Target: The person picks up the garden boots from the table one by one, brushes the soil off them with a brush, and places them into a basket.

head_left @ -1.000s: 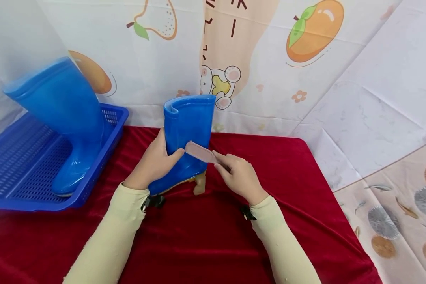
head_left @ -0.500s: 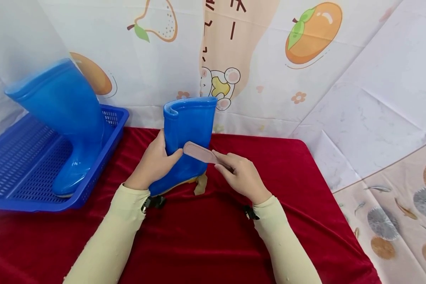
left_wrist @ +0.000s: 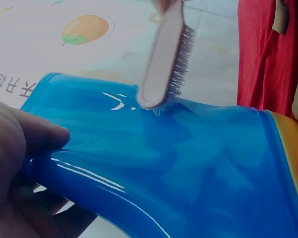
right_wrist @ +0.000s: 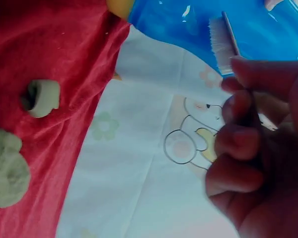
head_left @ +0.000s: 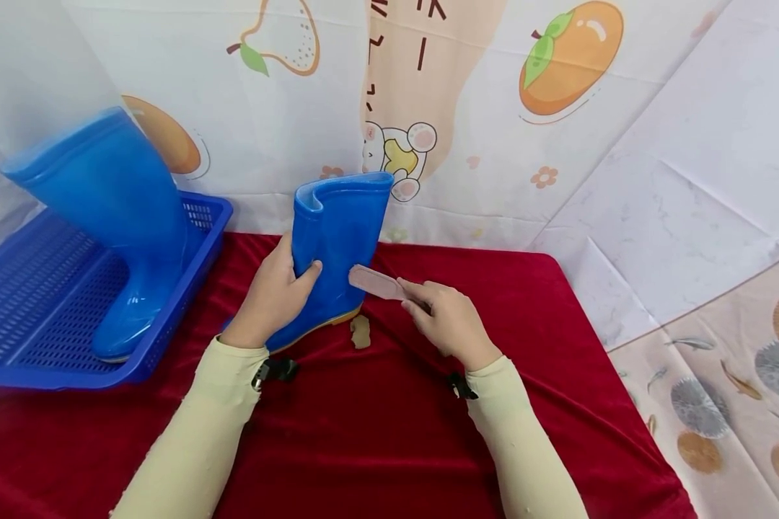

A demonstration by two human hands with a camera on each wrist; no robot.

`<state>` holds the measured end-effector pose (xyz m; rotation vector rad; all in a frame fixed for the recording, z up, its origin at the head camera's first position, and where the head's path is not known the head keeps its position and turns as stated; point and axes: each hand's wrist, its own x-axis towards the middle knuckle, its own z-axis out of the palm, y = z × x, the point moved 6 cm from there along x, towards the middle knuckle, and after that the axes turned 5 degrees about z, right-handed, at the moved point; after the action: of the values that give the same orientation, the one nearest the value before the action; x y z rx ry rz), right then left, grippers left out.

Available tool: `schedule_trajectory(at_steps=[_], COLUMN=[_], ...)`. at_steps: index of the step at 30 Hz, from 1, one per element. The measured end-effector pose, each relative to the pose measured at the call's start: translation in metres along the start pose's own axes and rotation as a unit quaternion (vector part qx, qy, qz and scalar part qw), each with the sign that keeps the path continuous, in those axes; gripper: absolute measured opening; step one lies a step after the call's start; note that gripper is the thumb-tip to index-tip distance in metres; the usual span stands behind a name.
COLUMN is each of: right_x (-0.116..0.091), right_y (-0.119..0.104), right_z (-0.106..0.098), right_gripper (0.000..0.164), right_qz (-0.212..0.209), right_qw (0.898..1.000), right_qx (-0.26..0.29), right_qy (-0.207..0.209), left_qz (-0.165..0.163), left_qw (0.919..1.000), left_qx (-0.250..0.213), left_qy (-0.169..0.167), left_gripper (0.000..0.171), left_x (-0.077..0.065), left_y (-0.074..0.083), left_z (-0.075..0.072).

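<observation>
My left hand [head_left: 269,299] grips the shaft of a blue rubber boot [head_left: 344,223], thumb on the near side and the other fingers behind it. The boot leans, its toe low toward the left forearm and its yellow sole edge [left_wrist: 288,144] showing. In my right hand [head_left: 453,324] is a pinkish scrub brush [head_left: 378,282], held by its handle with curled fingers. Its bristles [left_wrist: 183,62] touch the boot shaft in the left wrist view. Just below the heel lies a tan, clay-like lump [head_left: 361,332] on the red cloth.
A second blue boot [head_left: 120,202] stands tilted in a blue perforated basket [head_left: 139,364] on the left. Red velvet cloth [head_left: 389,440] covers the table. A printed white curtain [head_left: 493,166] hangs behind. Two tan lumps, one curled [right_wrist: 45,97], show in the right wrist view.
The boot has shifted left and leans more, with my left hand moving along. Its heel has come away from the tan lump. The brush has moved slightly right.
</observation>
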<state>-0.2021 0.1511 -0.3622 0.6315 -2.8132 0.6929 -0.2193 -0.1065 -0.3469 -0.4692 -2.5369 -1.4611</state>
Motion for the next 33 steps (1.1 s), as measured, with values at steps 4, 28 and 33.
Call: schedule_trajectory(at_steps=[4, 28, 33], right_x=[-0.001, -0.003, -0.002], right_y=[-0.012, -0.018, -0.014], right_z=[-0.007, 0.000, 0.002], right_gripper=[0.042, 0.048, 0.046], right_qz=[-0.063, -0.120, -0.083], right_qw=[0.997, 0.988, 0.992], right_qx=[0.011, 0.029, 0.004], right_qy=[0.044, 0.092, 0.099], left_qz=[0.014, 0.028, 0.026], left_qw=[0.9998, 0.9979, 0.9977], left_qx=[-0.008, 0.002, -0.004], left_qy=[-0.008, -0.058, -0.062], left_gripper=[0.069, 0.085, 0.083], left_x=[-0.001, -0.002, -0.002], left_y=[0.002, -0.002, -0.001], left_z=[0.000, 0.008, 0.008])
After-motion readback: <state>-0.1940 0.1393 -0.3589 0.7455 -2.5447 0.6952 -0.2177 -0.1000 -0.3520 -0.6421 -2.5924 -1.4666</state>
